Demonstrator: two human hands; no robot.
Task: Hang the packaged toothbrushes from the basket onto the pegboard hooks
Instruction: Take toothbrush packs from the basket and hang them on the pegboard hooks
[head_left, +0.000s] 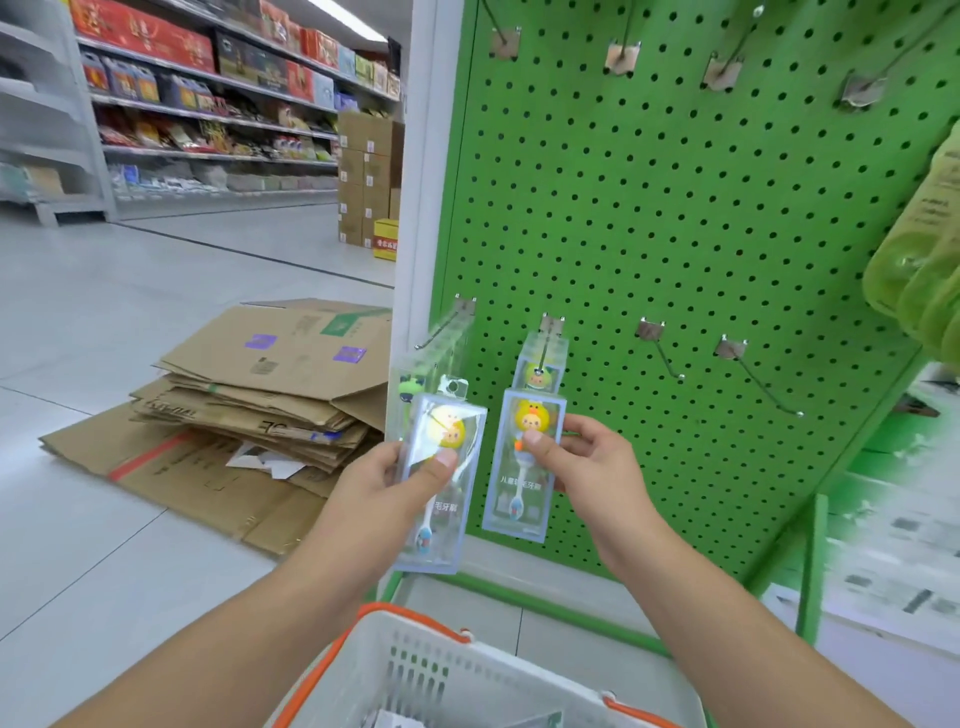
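My left hand (400, 475) pinches a clear toothbrush package (441, 519) with a yellow cartoon head, held below the leftmost lower hook (447, 325). A green-headed package (415, 387) hangs on that hook behind it. My right hand (582, 457) pinches a second package (522, 499) with a yellow duck head, hanging at the second lower hook (545, 343), in front of another package (540, 371) there. The green pegboard (675, 218) fills the right half. The white basket (467, 670) with an orange rim sits at the bottom.
Two bare lower hooks (665, 358) (758, 379) stick out to the right, and several upper hooks (623, 47) are bare. Yellow-green packets (919, 249) hang at the far right. Flattened cardboard (249, 400) lies on the floor to the left. Stocked shelves (208, 104) line the aisle.
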